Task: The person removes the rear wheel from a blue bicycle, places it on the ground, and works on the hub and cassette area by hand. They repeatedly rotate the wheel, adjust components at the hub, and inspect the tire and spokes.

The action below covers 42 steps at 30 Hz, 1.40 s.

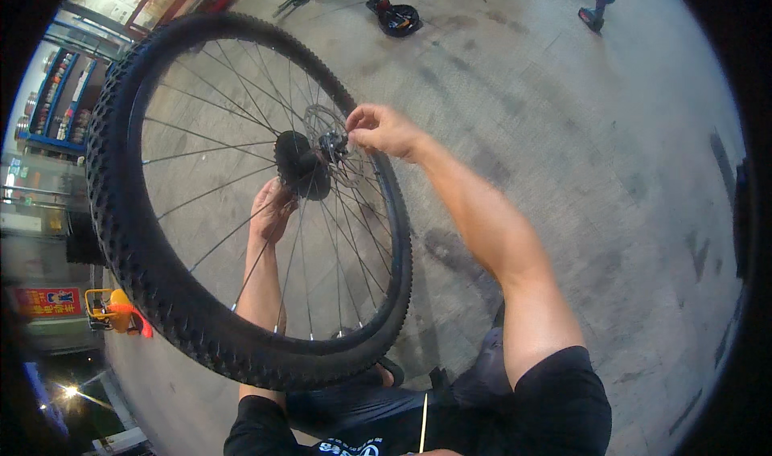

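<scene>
Floor (611, 239) lies beneath right fingers (363, 117), nearly pinched beside the hub (328, 145); left fingers (277, 195), near gears (289, 155), open unclearly. Neither grip can be told. Wheel (118, 207) should stay steady.

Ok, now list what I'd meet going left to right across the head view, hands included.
Blue shelf rack → left hand → brake disc → right hand → cordless drill.
</scene>
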### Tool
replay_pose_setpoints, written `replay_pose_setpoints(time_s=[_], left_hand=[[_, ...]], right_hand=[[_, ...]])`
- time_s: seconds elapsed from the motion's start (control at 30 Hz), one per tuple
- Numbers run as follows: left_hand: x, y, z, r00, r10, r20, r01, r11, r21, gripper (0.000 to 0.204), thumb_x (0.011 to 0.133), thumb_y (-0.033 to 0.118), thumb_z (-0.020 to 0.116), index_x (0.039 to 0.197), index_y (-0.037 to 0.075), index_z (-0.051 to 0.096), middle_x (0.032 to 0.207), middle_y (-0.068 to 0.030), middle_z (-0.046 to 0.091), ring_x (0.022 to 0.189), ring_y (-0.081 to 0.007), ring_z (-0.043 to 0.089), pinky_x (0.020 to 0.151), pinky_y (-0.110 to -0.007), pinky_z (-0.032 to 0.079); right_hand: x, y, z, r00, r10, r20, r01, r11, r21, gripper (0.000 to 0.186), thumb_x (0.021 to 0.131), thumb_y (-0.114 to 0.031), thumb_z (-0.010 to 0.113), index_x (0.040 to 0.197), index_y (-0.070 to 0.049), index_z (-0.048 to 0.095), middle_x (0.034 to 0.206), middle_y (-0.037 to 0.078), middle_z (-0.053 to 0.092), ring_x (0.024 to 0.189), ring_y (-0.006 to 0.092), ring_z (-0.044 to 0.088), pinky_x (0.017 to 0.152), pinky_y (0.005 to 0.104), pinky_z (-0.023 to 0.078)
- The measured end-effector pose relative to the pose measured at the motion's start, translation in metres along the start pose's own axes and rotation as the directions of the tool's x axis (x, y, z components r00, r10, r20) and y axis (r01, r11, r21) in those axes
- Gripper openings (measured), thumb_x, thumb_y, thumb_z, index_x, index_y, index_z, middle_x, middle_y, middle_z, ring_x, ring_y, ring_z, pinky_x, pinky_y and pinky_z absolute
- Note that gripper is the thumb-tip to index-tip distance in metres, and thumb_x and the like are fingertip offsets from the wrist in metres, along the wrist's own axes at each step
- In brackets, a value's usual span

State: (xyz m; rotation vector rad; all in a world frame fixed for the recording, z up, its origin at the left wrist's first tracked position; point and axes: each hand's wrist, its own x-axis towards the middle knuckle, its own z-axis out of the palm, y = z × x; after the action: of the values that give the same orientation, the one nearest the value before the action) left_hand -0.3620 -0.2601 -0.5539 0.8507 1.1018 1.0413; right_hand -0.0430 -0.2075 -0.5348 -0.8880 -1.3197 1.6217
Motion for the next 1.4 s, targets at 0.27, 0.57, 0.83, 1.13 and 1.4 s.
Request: replay_pose_setpoints(time_s=[0.27,0.57,0.83,1.13,1.4], left_hand=[[-0.003,0.017,-0.013,0.994,0.011,0.105,-0.011,1.000,-0.006,0.034,0.098,0.027,0.063,0.124,0.006,0.059,0.113,-0.0058,0.068,0.099,-0.0178,0.065,0.082,-0.034,0.052],[-0.002,0.017,-0.017,0.982,0.016,0.186,-0.001,0.997,-0.077,0.039,0.098,0.023,0.062,0.129,0.001,0.055,0.120,-0.0102,0.067,0.107,-0.0223,0.065,0.092,-0.039,0.052],[-0.008,0.020,-0.013,0.988,0.017,0.152,-0.002,0.995,-0.101,0.035,0.096,0.020,0.064,0.125,0.001,0.058,0.121,-0.0103,0.067,0.108,-0.0215,0.065,0.095,-0.037,0.051],[-0.005,0.023,-0.014,0.981,0.033,0.192,-0.014,0.995,-0.099,0.037,0.096,0.020,0.064,0.127,0.001,0.058,0.122,-0.0090,0.066,0.110,-0.0203,0.064,0.098,-0.036,0.049],[-0.009,0.025,-0.012,0.989,0.044,0.138,-0.033,0.996,-0.083,0.038,0.095,0.019,0.065,0.128,0.000,0.057,0.120,-0.0096,0.067,0.109,-0.0202,0.064,0.095,-0.036,0.051]], right_hand=[[-0.009,-0.033,0.005,0.996,0.035,-0.076,-0.063,0.915,-0.398,0.022,0.090,-0.023,0.072,0.094,-0.001,0.069,0.082,0.008,0.070,0.079,0.0137,0.065,0.072,0.0300,0.052],[-0.018,-0.045,0.002,0.998,-0.057,-0.023,0.044,0.917,-0.396,0.028,0.082,-0.024,0.075,0.100,-0.003,0.070,0.097,0.014,0.073,0.090,0.0255,0.069,0.082,0.0362,0.053],[-0.020,-0.051,0.002,0.998,-0.061,0.019,0.064,0.925,-0.375,0.025,0.085,-0.019,0.074,0.101,0.000,0.068,0.096,0.014,0.073,0.090,0.0225,0.069,0.082,0.0349,0.054],[-0.015,-0.050,0.003,0.999,-0.020,-0.041,0.002,0.912,-0.409,0.033,0.084,-0.034,0.071,0.094,-0.003,0.071,0.091,0.016,0.073,0.087,0.0275,0.070,0.080,0.0370,0.054],[-0.016,-0.055,0.008,0.998,-0.038,-0.040,0.016,0.890,-0.455,0.031,0.086,-0.031,0.071,0.094,-0.001,0.071,0.090,0.015,0.073,0.087,0.0250,0.070,0.079,0.0362,0.053]])
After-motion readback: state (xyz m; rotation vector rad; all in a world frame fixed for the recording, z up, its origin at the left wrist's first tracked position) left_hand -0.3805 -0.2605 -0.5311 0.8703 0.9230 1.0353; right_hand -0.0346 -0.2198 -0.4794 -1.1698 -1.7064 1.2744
